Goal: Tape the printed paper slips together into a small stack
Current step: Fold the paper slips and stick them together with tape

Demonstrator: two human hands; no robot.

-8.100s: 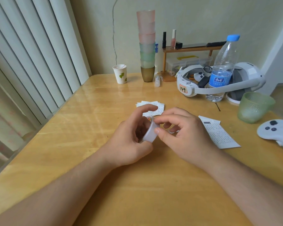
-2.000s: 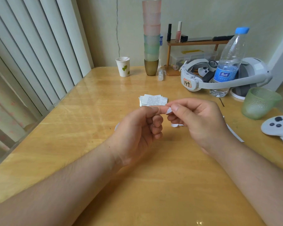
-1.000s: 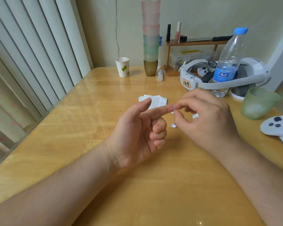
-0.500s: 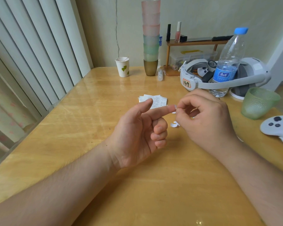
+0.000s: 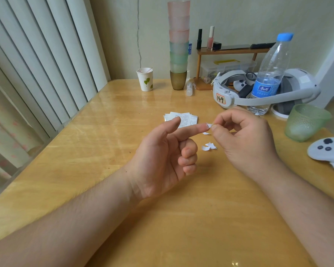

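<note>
Open tabletop [image 5: 96, 151] is left on the near and left sides

The far edge is blocked by stacked cups [image 5: 178, 45] and a paper cup [image 5: 145, 79]; the right is crowded by a headset [image 5: 262, 89], bottle [image 5: 271, 74], green cup [image 5: 305, 122] and controller [image 5: 330, 150].

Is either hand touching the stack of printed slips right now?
No: the stack of printed slips lies alone beyond both hands, while the right hand pinches a small white scrap at the left hand's forefinger tip.

Both forearms are bare from the bottom edge up to the wrists, with no sleeve in view. The left hand [image 5: 162, 157] at 9 o'clock and the right hand [image 5: 245, 143] at 3 o'clock wear no rings, watch or gloves.
</note>
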